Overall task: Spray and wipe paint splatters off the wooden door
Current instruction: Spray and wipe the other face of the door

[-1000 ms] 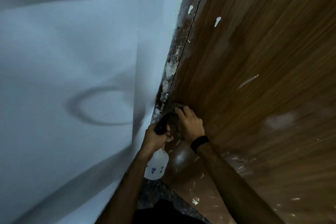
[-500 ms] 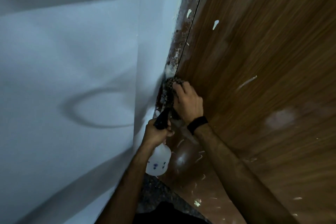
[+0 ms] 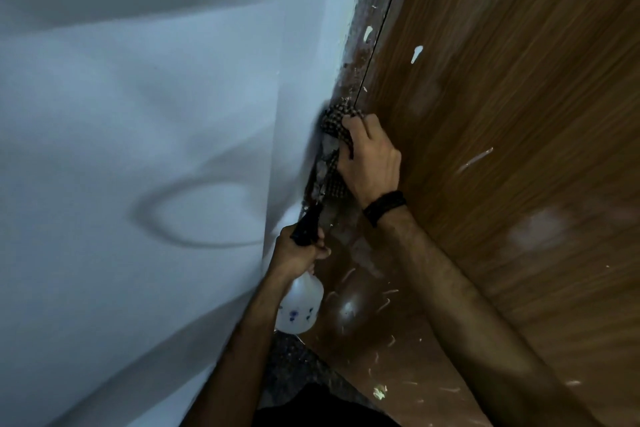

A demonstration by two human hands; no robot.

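Pressing a checked rag (image 3: 337,128) on the wooden door (image 3: 502,114) edge, the right hand (image 3: 369,158) gripped it; the left hand (image 3: 298,255) held a spray bottle (image 3: 299,305).

Right hand (image 3: 369,158) raised far, fingers curled and gripping, dark band on its wrist, forearm angled up, left hand (image 3: 298,253) lower, fist closed, gripping

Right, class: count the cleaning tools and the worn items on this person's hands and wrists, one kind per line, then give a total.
White plastic spray bottle with black trigger head, gripped by the left hand: 1
Dark checked cloth, pressed to the brown wooden door edge by the right hand: 1
Black wristband, right wrist: 1
Total: 3
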